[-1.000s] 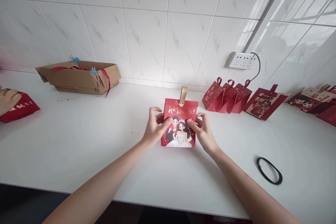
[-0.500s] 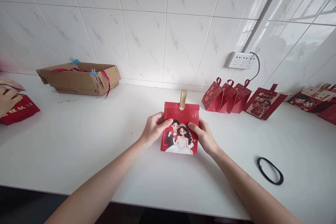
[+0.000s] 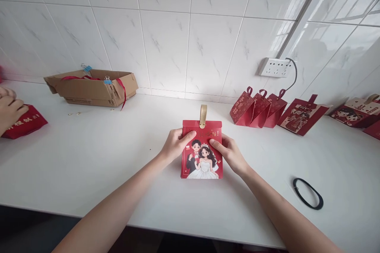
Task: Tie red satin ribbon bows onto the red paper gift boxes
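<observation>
Bright glare streaks the tiled wall [image 3: 216, 35], upper right.

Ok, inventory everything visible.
Gold-looped paper gift box: 1, red, centre
Looped paper boxes: 3, dark red, right
Figured paper box: 1, red, right
Cropped boxes: 2+, red-cream, right edge
Ribboned cardboard box: 1, brown, left
Binder clips: 2, blue, its rim
Metal bits: 3, gold, left
Lettered packet: 1, red, left
Co-worker's hand: 1+, bare, left
Oval band: 1, black, right
Socket strip: 1, white, tiled wall
Tabletop: 1, white, below
Left hand, right hand: 1 each, on gift box
</observation>
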